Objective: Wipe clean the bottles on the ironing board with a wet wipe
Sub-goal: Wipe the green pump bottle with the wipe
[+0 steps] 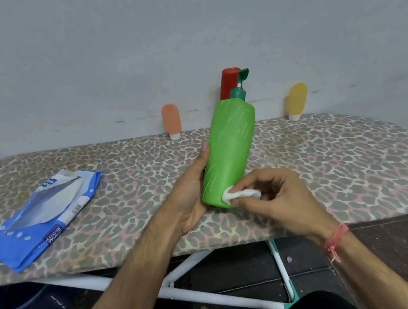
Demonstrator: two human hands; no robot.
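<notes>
Over the leopard-print ironing board point(327, 153), your left hand point(190, 195) gripped the smooth, likely slippery green bottle point(230, 148) low down; your right hand point(278, 196) pinched the soft wet wipe point(239, 195) against its base.

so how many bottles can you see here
4. A green pump bottle is held in the left hand; a red bottle stands behind it, partly hidden; a peach tube bottle and a yellow one stand by the wall.

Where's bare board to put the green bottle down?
Free: right end of the ironing board, in front of the yellow tube; also the middle strip between the wipes pack and left hand. Crowded: back edge, with the tubes and red bottle.
</notes>
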